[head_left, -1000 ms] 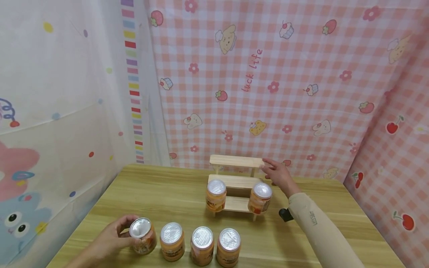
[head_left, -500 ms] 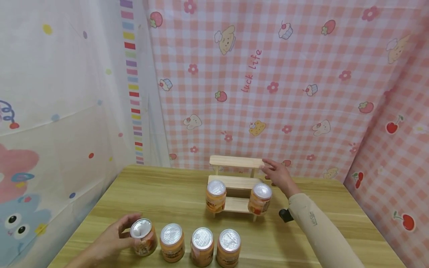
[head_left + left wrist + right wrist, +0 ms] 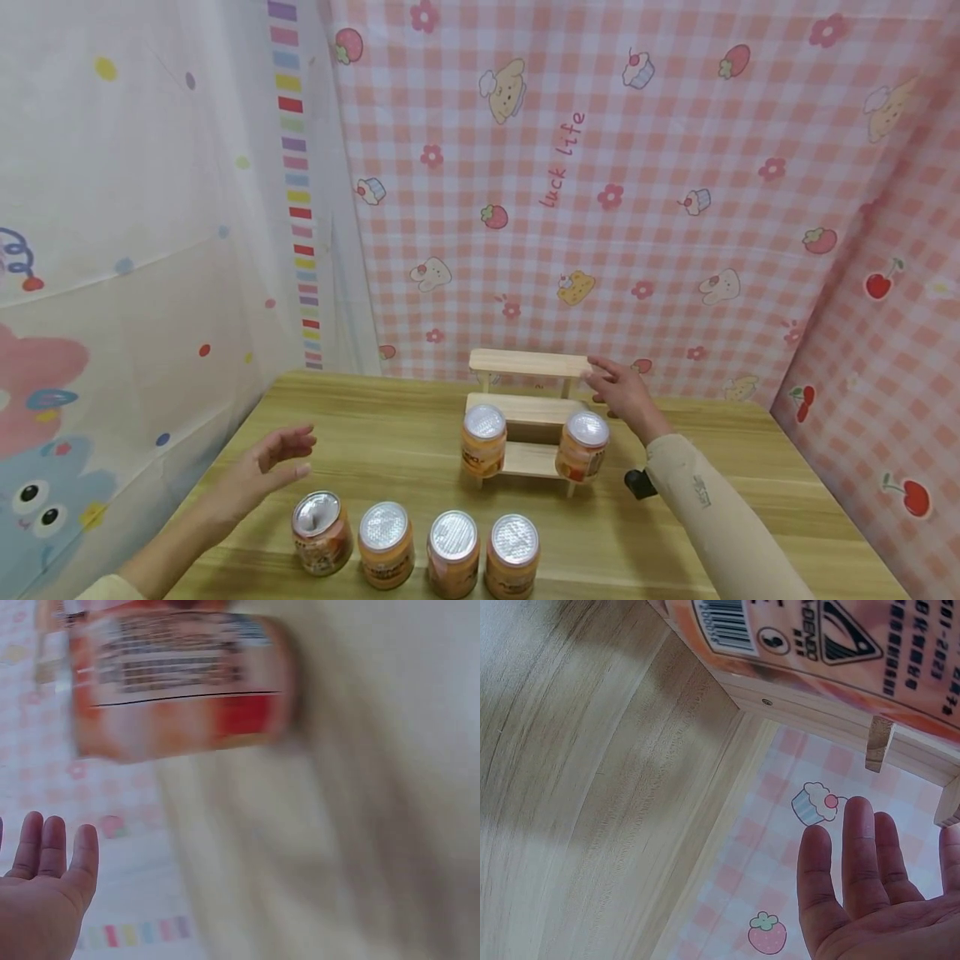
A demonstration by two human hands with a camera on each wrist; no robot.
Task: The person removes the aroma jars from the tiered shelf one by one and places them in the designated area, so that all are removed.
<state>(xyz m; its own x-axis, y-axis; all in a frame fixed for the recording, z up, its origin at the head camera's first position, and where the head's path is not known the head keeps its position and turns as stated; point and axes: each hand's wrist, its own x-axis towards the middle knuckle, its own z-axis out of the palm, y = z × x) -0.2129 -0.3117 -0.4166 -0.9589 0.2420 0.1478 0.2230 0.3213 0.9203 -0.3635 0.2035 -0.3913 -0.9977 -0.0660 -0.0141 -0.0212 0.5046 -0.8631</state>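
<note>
Several orange-labelled cans with silver lids stand in a row on the table; the leftmost can (image 3: 322, 537) has a dented-looking lid. My left hand (image 3: 273, 462) hovers just behind and left of that can, empty, fingers spread from the thumb. In the left wrist view a blurred can (image 3: 180, 682) lies apart from the fingers (image 3: 52, 847). Two similar cans, one left (image 3: 483, 446) and one right (image 3: 582, 450), stand at the front of a stepped wooden rack (image 3: 528, 362). At the right end of its top board, my right hand (image 3: 626, 396) rests with extended fingers (image 3: 861, 847).
Beside the right forearm lies a small black object (image 3: 640, 482) on the wood-grain table (image 3: 360, 433). Behind the rack hangs a pink checked cloth (image 3: 465, 242); a white printed cloth (image 3: 150, 200) closes off the left side.
My left hand has let go of the leftmost can and moved up and away from it, toward the back of the table. The right hand has stayed at the rack.
</note>
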